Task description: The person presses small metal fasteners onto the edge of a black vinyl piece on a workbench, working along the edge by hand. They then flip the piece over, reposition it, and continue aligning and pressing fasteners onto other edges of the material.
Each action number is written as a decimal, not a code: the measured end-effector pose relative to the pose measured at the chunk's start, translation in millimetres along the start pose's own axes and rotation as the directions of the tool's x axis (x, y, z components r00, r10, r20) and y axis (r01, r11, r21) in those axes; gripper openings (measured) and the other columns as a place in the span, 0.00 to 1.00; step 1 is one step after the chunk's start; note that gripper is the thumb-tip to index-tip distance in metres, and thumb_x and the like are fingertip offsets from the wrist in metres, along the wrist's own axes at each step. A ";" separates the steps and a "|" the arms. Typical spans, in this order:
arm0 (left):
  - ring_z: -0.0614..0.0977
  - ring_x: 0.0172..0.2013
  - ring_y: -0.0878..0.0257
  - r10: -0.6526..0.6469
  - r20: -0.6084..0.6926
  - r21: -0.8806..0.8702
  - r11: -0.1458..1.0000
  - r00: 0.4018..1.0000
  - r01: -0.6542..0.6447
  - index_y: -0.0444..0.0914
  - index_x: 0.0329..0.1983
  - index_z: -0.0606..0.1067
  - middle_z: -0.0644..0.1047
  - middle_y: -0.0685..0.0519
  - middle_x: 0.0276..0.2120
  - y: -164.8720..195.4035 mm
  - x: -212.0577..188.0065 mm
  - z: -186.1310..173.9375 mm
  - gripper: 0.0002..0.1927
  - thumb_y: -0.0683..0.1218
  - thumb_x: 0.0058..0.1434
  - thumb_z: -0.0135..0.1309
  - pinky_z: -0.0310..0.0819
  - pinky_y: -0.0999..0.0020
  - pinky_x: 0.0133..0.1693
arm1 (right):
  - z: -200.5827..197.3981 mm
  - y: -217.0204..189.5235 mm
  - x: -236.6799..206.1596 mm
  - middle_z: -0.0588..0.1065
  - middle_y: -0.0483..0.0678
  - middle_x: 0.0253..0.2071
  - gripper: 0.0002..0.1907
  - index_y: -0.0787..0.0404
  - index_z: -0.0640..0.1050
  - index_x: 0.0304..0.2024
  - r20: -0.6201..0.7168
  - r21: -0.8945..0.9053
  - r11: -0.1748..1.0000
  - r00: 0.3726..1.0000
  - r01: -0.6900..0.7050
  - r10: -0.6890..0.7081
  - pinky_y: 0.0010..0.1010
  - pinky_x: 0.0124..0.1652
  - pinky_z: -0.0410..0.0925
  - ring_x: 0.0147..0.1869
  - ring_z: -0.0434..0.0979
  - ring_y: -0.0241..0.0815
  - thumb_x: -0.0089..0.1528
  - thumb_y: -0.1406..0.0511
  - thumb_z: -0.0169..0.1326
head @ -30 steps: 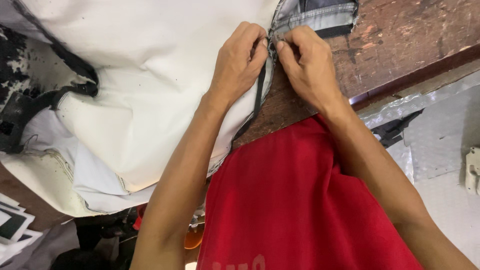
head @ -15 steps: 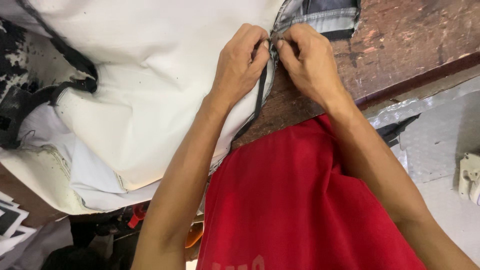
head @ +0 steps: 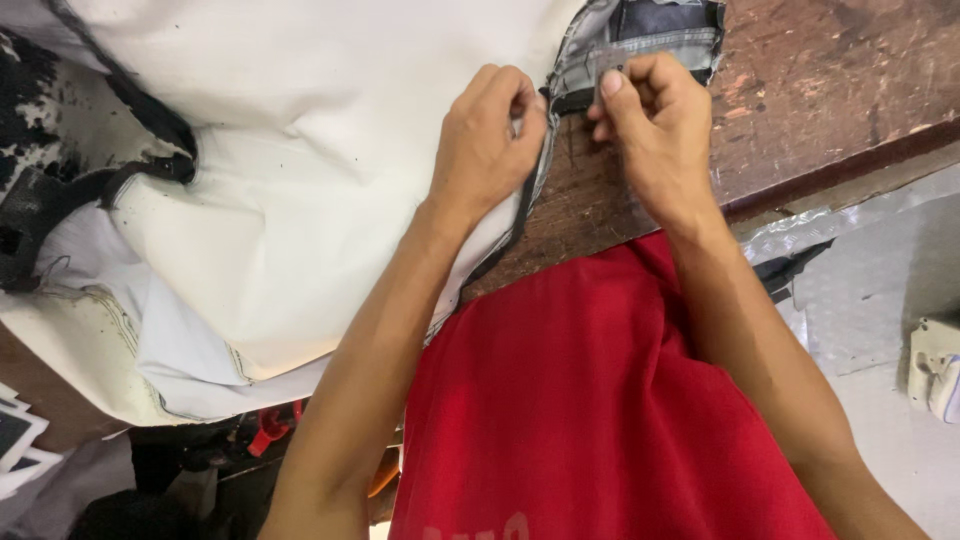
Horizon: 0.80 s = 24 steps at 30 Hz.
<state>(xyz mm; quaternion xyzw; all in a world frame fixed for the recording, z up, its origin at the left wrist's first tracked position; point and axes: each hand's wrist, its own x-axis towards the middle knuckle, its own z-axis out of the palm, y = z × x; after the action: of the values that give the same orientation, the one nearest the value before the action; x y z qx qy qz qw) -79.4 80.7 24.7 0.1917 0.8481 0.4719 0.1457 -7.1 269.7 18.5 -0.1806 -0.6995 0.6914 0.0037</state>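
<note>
Cloth fills most of the view: a big cream-white fabric panel [head: 300, 180] spreads over the left and far side of the worn brown wooden counter [head: 830, 90], with a dark trimmed edge running down its right side. Red shirt [head: 600, 400] covers the near middle, between the person's two forearms. Off to the right, a grey plastic-covered surface [head: 870, 270] sits below the counter's edge, with a small pale device [head: 935, 365] on it. At the far centre lies a grey denim piece [head: 660, 30], touching the cream fabric's edge. Left hand [head: 490, 140] has its grip closed, fingers pinched together on the fabric's dark seam edge. Right hand [head: 655, 130], just beside it, has its grip clamped on a small grey tab [head: 607, 62] at the denim's near edge. No containers are in view.
</note>
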 end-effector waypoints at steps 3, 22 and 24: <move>0.76 0.26 0.56 0.031 -0.027 0.186 0.982 0.999 -0.025 0.35 0.31 0.72 0.74 0.48 0.29 4.7 3.2 8.0 0.17 0.52 0.64 0.61 0.70 0.59 0.29 | 2.5 3.3 -5.2 0.76 0.43 0.38 0.07 0.66 0.74 0.49 -0.076 0.003 0.999 0.996 0.053 -0.053 0.20 0.39 0.71 0.38 0.75 0.29 0.76 0.67 0.53; 0.79 0.25 0.55 -0.035 -0.148 0.137 0.989 0.988 0.055 0.34 0.33 0.76 0.77 0.48 0.26 -3.3 6.1 6.9 0.05 0.43 0.62 0.56 0.73 0.58 0.30 | 35.5 -12.2 -8.4 0.78 0.45 0.32 0.06 0.68 0.78 0.46 -0.053 -0.392 0.905 0.978 0.163 -0.200 0.24 0.33 0.69 0.33 0.74 0.30 0.70 0.69 0.60; 0.77 0.20 0.64 -0.222 -0.089 -0.044 0.975 0.971 0.219 0.35 0.34 0.77 0.77 0.52 0.21 -4.0 3.6 2.0 0.05 0.43 0.61 0.55 0.71 0.64 0.27 | 37.8 -13.6 -7.9 0.79 0.48 0.33 0.06 0.68 0.78 0.46 -0.024 -0.411 0.890 0.973 0.198 -0.228 0.26 0.34 0.70 0.33 0.76 0.33 0.70 0.70 0.59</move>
<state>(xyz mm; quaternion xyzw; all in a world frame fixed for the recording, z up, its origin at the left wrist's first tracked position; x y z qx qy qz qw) -82.4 82.0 20.1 0.0713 0.8619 0.4756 0.1606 -12.7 231.4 31.9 -0.1243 -0.8426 0.5197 0.0669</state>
